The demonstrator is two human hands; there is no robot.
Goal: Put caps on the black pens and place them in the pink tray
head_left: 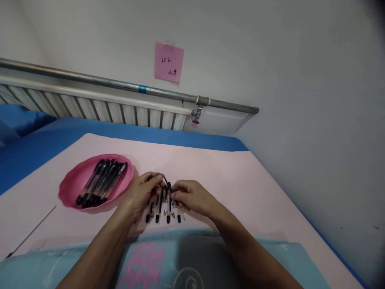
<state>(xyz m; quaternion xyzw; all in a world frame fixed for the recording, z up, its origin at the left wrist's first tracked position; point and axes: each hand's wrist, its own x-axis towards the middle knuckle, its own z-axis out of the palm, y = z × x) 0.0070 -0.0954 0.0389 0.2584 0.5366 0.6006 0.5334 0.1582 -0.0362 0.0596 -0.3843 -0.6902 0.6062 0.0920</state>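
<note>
My left hand [140,194] is closed, thumb and fingertips pinched on a thin dark pen part [165,180]. Close beside it, my right hand [192,196] is also closed, its fingertips pinched near the lower end of that part; what they grip is hidden. Beneath and between the hands, several black-ended clear pens [168,214] lie side by side on the pink tabletop [216,172]. Small silver pen tips [165,213] sit among them. The upper parts of some pens are covered by my fingers.
A pink scalloped bowl [64,188] with several black pens [102,182] stands to the left. A thin white rod [33,230] lies at the left front. Behind the table run a radiator [129,114] and metal pipe [105,82]; a wall [315,120] rises on the right.
</note>
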